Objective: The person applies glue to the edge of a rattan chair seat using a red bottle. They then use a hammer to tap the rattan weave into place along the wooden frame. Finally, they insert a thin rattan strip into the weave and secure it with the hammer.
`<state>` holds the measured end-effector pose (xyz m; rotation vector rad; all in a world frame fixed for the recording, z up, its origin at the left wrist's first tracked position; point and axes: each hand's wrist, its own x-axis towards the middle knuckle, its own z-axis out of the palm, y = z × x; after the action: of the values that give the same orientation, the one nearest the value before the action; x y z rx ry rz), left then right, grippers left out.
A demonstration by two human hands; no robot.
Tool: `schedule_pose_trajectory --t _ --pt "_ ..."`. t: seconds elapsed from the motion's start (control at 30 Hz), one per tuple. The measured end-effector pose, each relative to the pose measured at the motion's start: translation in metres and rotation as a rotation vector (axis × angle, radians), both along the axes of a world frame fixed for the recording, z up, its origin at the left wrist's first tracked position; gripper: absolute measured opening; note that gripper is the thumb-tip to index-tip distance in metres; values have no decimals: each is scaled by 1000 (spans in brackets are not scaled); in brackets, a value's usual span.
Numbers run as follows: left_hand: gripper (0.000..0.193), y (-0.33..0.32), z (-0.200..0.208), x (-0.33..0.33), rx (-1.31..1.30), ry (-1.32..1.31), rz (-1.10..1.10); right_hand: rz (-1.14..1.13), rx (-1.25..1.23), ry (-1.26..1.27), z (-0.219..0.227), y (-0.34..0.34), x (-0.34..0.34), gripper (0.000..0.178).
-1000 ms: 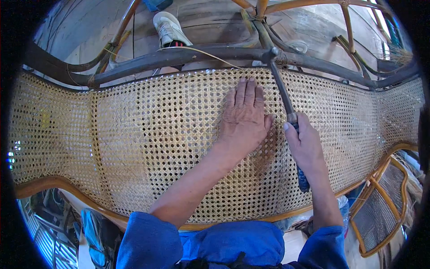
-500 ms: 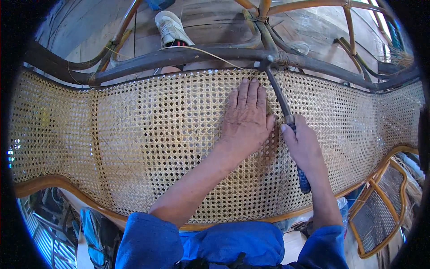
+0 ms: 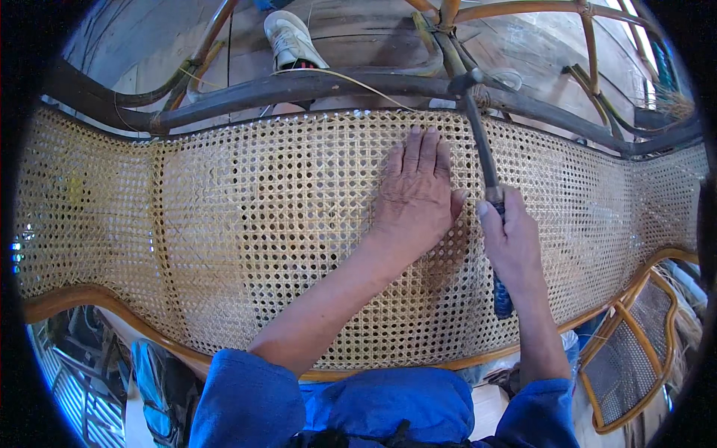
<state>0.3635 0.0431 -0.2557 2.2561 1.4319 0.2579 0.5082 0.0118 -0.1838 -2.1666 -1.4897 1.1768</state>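
Observation:
A wide panel of woven cane webbing (image 3: 314, 216) stretches across the view in front of me, set in a curved rattan frame. My left hand (image 3: 418, 187) lies flat on the webbing, fingers stretched toward the far edge. My right hand (image 3: 514, 231) is wrapped round the dark blue grip of a hammer (image 3: 482, 142). The hammer's metal head is up by the dark far rail (image 3: 284, 91), near a wrapped joint; whether it touches the rail I cannot tell. A thin cane strand (image 3: 366, 86) arcs over that rail and ends near the webbing's far edge.
Beyond the rail are rattan legs and braces (image 3: 590, 60) and a foot in a white shoe (image 3: 293, 41) on the floor. A smaller caned rattan piece (image 3: 627, 351) stands at the lower right. A teal and dark bundle (image 3: 153, 396) is at the lower left.
The hammer has swung slightly right and its head has risen from the webbing's far edge. My left hand stays flat, shifted a little right in the picture.

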Motion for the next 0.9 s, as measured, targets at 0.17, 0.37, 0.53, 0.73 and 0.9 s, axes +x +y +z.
schedule_pose_trajectory --t 0.17,0.37,0.53,0.73,0.9 --pt "67 -1 1 -1 18 -26 9 110 -94 -63 -11 -2 8 23" --pt "69 -1 -2 -1 6 -62 15 27 -20 21 5 3 -3 23" --pt "64 1 -1 -1 48 -91 27 141 -153 -107 -13 5 5 22" --pt "60 2 0 -4 42 -116 48 51 -70 2 -2 6 0 22" --pt "60 -2 3 -5 79 -80 114 135 -191 -99 -10 3 5 21"
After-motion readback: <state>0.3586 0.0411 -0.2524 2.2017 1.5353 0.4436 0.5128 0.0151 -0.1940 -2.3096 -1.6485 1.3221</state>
